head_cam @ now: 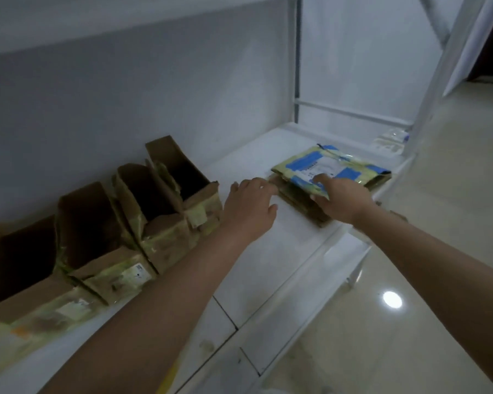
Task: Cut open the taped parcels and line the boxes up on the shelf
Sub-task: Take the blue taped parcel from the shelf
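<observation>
Both my hands are on the taped parcel at the right end of the shelf.

My right hand [342, 198] grips the parcel [332, 173] by its near edge, fingers on top and thumb underneath. My left hand [249, 204] lies open, fingertips touching its left corner. The parcel lies flat on the shelf [282, 251], long axis running left to right and slightly away. To its left, four opened boxes [111, 223] stand in a row along the back wall, flaps up, their insides too dark to read.
</observation>
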`<state>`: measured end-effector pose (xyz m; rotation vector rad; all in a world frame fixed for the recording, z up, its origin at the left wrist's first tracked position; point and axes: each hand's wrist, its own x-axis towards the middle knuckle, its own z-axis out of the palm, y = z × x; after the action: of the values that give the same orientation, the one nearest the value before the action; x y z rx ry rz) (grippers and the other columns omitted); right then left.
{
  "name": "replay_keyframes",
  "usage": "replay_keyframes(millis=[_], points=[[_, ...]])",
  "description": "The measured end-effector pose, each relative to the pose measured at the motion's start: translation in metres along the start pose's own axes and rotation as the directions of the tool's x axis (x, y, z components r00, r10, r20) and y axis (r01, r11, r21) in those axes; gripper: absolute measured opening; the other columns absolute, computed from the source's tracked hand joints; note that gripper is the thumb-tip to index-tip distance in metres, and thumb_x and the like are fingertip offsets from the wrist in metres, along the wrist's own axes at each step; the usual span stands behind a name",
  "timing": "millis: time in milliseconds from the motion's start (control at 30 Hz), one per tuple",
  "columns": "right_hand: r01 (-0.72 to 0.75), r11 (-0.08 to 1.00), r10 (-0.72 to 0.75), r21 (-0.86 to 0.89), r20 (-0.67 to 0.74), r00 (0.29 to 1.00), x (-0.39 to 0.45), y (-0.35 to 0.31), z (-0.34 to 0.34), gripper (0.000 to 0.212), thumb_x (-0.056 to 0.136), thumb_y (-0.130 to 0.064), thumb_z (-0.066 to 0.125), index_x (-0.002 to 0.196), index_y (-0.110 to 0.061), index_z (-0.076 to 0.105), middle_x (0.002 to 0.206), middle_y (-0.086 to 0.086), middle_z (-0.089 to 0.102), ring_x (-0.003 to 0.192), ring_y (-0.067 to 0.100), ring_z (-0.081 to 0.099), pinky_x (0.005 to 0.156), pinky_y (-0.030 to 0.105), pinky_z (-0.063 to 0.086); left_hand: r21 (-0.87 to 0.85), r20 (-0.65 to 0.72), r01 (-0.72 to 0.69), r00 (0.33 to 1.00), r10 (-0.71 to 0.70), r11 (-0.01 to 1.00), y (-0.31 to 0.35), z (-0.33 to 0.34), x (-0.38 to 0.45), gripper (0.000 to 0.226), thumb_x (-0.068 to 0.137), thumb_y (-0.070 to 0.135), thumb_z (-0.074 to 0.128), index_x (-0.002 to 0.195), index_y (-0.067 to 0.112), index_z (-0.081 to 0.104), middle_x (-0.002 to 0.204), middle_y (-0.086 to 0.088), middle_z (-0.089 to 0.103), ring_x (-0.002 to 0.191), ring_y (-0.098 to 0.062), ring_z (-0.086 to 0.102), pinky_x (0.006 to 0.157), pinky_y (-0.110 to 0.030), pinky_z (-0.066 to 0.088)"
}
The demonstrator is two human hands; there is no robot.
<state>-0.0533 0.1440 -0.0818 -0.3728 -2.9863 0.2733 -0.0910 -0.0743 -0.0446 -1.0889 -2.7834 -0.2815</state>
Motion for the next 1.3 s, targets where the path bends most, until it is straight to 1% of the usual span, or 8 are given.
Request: replay_keyframes(millis=[300,633,733,867,1000,1100,1200,1300], points=[[-0.002,0.991,-0.012,-0.135,-0.105,0.994,0.028,0.100,-0.007,0.037,0.100,-0.031,0.046,0.137,-0.024,0.047,0.124,0.006,0.063,0.115,0.030,0.051,0.081,0.041,0.051,-0.021,-0.017,0.048,0.999,-0.048,0.999,0.061,0.042,0.064,0.032,0.096,0.032,0.054,0.124,0.019,0.058,0.130,-0.005,0.056,0.117,-0.026,0.052,0.099,-0.038,0.038],[0.020,0.990,-0.018,-0.138,0.022,1.000,0.089,0.155,0.000,0.042,0.102,-0.042,0.040,0.143,-0.031,0.045,0.132,0.008,0.058,0.122,0.030,0.047,0.091,0.039,0.045,-0.065,-0.016,0.305,0.952,-0.306,0.950,0.095,0.088,0.111,0.060,0.095,0.051,0.051,0.140,0.012,0.043,0.141,-0.011,0.046,0.130,-0.030,0.040,0.108,-0.041,0.035],[0.052,0.992,-0.043,-0.116,0.079,0.996,0.101,0.162,0.006,0.062,0.093,-0.060,0.050,0.146,-0.031,0.041,0.137,0.009,0.054,0.125,0.031,0.043,0.095,0.040,0.041,-0.053,0.030,0.354,0.935,-0.353,0.934,0.092,0.098,0.111,0.074,0.091,0.056,0.055,0.147,0.012,0.033,0.148,-0.010,0.036,0.137,-0.030,0.031,0.109,-0.041,0.032],[0.014,0.991,0.005,-0.130,0.139,0.990,0.115,0.166,0.015,0.105,0.073,-0.075,0.063,0.154,-0.023,0.019,0.152,0.011,0.035,0.137,0.035,0.030,0.107,0.046,0.032,-0.048,0.117,0.442,0.893,-0.435,0.896,0.085,0.113,0.107,0.092,0.086,0.059,0.061,0.150,0.008,0.020,0.155,-0.012,0.021,0.141,-0.030,0.024,0.108,-0.044,0.032],[-0.066,0.989,0.098,-0.129,0.265,0.959,0.125,0.169,0.030,0.124,0.065,-0.080,0.064,0.155,-0.020,0.003,0.157,0.016,0.023,0.141,0.038,0.025,0.112,0.050,0.027,-0.071,0.232,0.560,0.814,-0.533,0.825,0.079,0.132,0.102,0.109,0.084,0.065,0.059,0.152,-0.001,0.006,0.159,-0.018,0.010,0.146,-0.032,0.015,0.112,-0.046,0.031],[-0.146,0.988,0.157,-0.057,0.321,0.934,0.130,0.172,0.040,0.132,0.063,-0.081,0.066,0.155,-0.019,-0.006,0.157,0.015,0.023,0.141,0.039,0.026,0.111,0.051,0.028,-0.115,0.297,0.601,0.780,-0.550,0.791,0.074,0.143,0.101,0.103,0.085,0.067,0.055,0.151,-0.002,0.015,0.156,-0.018,0.016,0.145,-0.033,0.017,0.112,-0.048,0.033],[-0.178,0.983,0.180,-0.033,0.302,0.936,0.131,0.175,0.042,0.139,0.055,-0.084,0.067,0.154,-0.019,-0.007,0.155,0.017,0.026,0.138,0.040,0.030,0.109,0.050,0.032,-0.220,0.320,0.576,0.805,-0.500,0.787,0.069,0.149,0.102,0.089,0.086,0.063,0.057,0.147,0.004,0.029,0.157,-0.016,0.017,0.146,-0.033,0.015,0.114,-0.051,0.030],[-0.170,0.981,0.188,-0.094,0.245,0.951,0.128,0.175,0.040,0.145,0.048,-0.091,0.061,0.154,-0.020,-0.007,0.152,0.020,0.030,0.137,0.040,0.031,0.109,0.048,0.028,-0.299,0.313,0.555,0.826,-0.470,0.776,0.068,0.148,0.101,0.086,0.088,0.055,0.061,0.150,0.007,0.026,0.158,-0.015,0.017,0.146,-0.033,0.014,0.116,-0.050,0.027]])
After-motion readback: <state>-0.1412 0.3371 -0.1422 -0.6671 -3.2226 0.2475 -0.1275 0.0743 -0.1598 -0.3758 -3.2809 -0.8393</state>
